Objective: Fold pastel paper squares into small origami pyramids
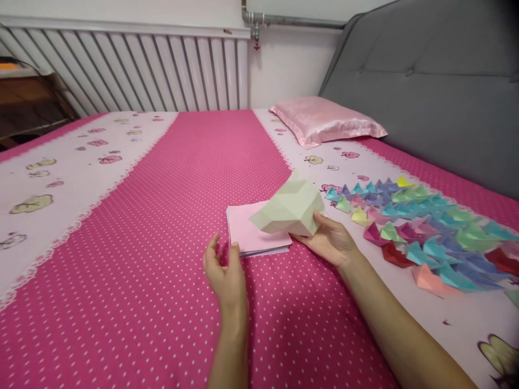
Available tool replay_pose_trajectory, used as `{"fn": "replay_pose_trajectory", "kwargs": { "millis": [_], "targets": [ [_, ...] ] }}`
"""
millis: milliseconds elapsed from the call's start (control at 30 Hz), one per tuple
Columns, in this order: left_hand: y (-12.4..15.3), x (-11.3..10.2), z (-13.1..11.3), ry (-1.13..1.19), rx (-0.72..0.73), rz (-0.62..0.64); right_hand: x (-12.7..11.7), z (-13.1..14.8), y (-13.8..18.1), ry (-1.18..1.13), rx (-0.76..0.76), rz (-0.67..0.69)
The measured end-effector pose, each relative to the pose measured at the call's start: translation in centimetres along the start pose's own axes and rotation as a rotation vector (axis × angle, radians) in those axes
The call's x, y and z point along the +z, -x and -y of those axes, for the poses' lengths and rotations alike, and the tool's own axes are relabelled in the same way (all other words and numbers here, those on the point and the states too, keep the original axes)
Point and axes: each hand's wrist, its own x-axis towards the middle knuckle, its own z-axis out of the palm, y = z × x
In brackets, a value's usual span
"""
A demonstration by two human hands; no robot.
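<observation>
Between thumb and fingers, my right hand [329,237] grips a pale green sheet of paper [292,208]. The sheet shows fold creases and is partly opened out, raised over a stack of coloured paper [249,227]. Pink is the top colour of that stack, with other colours peeking out at its edges. My left hand [225,267] is just left of the stack's near corner, fingers apart and holding nothing. Rows of small folded paper boats [430,232] in many colours stand on the bed to the right of my right hand.
The bed's cover [162,259] is pink with white dots and printed pale bands. A pink satin pillow [328,121] lies at the back right, by the grey headboard [430,81]. Behind the bed stands a white radiator [162,70] with a pipe [300,21] beside it.
</observation>
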Motion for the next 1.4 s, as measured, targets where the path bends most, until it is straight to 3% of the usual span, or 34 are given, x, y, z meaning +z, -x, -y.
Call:
{"fn": "replay_pose_trajectory", "kwargs": {
  "millis": [100, 200, 300, 400, 533, 600, 667, 733, 800, 900, 967, 1033, 1200, 1400],
  "targets": [
    [0.7, -0.5, -1.1, -0.023, 0.229, 0.088, 0.5, 0.5, 0.2, 0.007, -0.023, -0.064],
    [1.2, -0.7, -2.0, 0.004, 0.293, 0.268, 1.1, 1.4, 0.9, 0.019, 0.018, -0.089],
    [1.5, -0.7, -2.7, 0.058, 0.180, 0.403, 1.9, 2.6, 2.0, -0.035, 0.106, -0.061],
    [1.5, -0.8, -3.4, 0.192, -0.045, 0.502, 2.8, 3.7, 2.9, -0.097, 0.197, 0.020],
    [1.5, -1.3, -3.9, 0.346, -0.368, 0.803, 3.7, 4.3, 3.5, -0.143, 0.284, 0.128],
    [1.5, -1.5, -3.8, 0.351, -0.461, 0.920, 3.9, 4.4, 3.6, -0.126, 0.301, 0.156],
    [1.4, -1.7, -3.4, 0.359, -0.499, 0.952, 3.7, 4.3, 3.4, -0.109, 0.291, 0.154],
    [1.3, -2.0, -3.1, 0.365, -0.488, 0.967, 3.2, 3.9, 2.9, -0.090, 0.243, 0.084],
    [1.2, -2.4, -3.0, 0.355, -0.456, 1.061, 2.4, 3.0, 2.1, -0.048, 0.206, -0.078],
    [1.3, -2.8, -3.2, 0.292, -0.382, 1.410, 1.2, 1.0, 1.0, 0.046, 0.313, -0.358],
    [1.5, -2.8, -3.4, 0.231, -0.307, 1.634, 0.8, -0.1, 0.5, 0.096, 0.373, -0.378],
    [1.7, -2.7, -3.4, 0.184, -0.259, 1.765, 0.9, -0.8, 0.4, 0.118, 0.418, -0.331],
    [2.1, -2.3, -2.7, 0.171, -0.234, 1.877, 2.6, -1.6, 0.1, 0.055, 0.503, -0.208],
    [2.0, -2.5, -2.9, 0.190, -0.189, 1.825, 5.2, -3.6, -1.8, -0.058, 0.462, -0.182]
  ]
}}
